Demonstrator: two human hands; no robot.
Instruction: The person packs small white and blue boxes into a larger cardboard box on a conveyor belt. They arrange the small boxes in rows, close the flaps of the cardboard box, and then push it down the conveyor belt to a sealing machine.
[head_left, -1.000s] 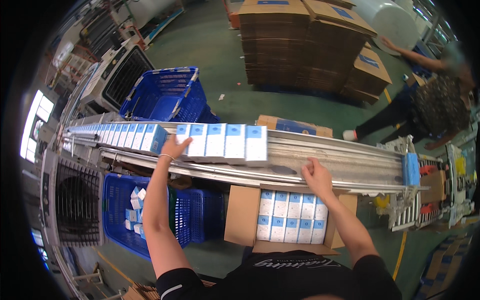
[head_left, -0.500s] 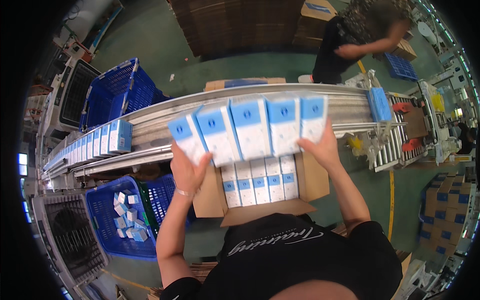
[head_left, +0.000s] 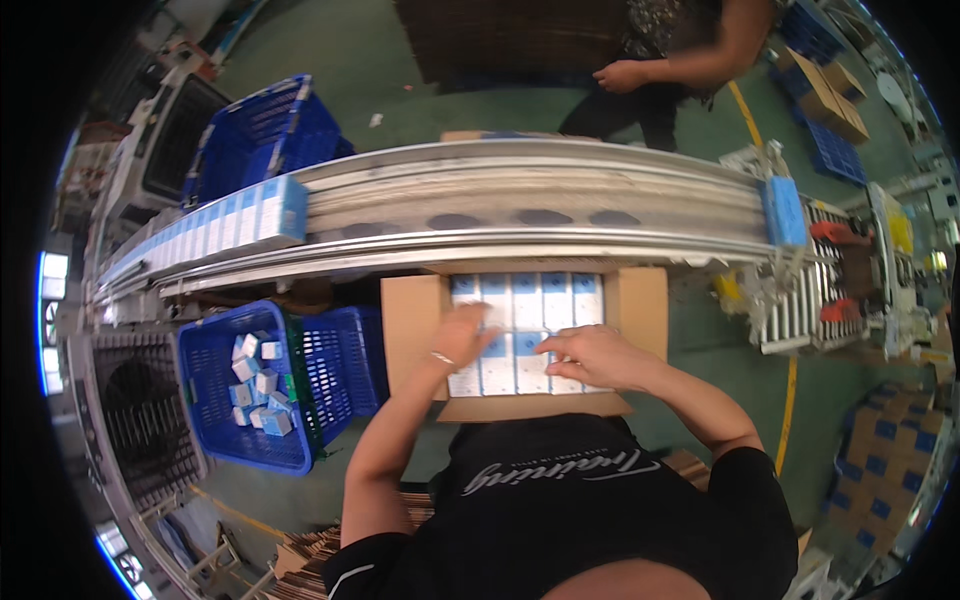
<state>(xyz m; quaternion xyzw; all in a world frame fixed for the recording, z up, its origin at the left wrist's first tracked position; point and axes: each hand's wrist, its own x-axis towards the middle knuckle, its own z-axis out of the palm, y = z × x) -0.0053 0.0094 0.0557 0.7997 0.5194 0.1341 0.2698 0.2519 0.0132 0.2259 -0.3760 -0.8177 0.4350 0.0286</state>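
Note:
In front of me an open cardboard carton (head_left: 408, 335) stands with its flaps folded out. Two rows of small blue-and-white boxes (head_left: 527, 292) fill it side by side. My left hand (head_left: 466, 338), blurred by motion, lies over the left boxes with its fingers stretched out. Over the right part of the near row, my right hand (head_left: 592, 357) rests with bent fingers apart, touching the box tops. Neither hand grips a box.
Beyond the carton runs a conveyor (head_left: 430, 205), with a line of blue-and-white boxes (head_left: 235, 220) at its left. A blue basket (head_left: 245, 440) of loose boxes stands left. Another blue basket (head_left: 215, 150) lies behind the conveyor. Across it is a person (head_left: 690, 60).
The row of boxes held between my hands above the conveyor's edge has gone down into the carton. My hands have let go and lie over the boxes. The person across has moved left.

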